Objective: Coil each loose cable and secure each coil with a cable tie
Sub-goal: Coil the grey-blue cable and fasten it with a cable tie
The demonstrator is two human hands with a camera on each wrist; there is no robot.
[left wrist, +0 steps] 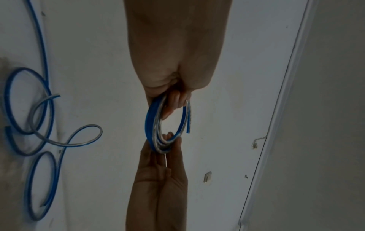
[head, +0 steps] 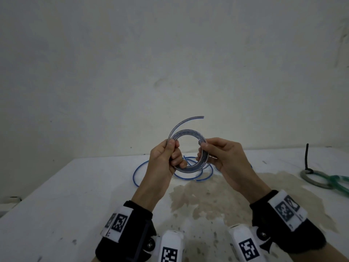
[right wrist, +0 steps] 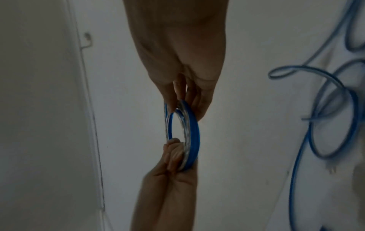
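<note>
I hold a small coil of flat clear-and-blue cable upright in the air above the white table. My left hand grips the coil's left side, thumb on top and fingers curled through the ring. My right hand pinches the right side. The cable's free end curves up and right above the coil. In the left wrist view the coil shows edge-on, with a thin pale strip running from it into the right palm. The right wrist view shows the coil between both hands.
More loose blue cable lies in loops on the table behind my hands, also showing as loose loops and blurred loops. A green cable bundle with a black tie sticking up lies at the right. A brown stain marks the table.
</note>
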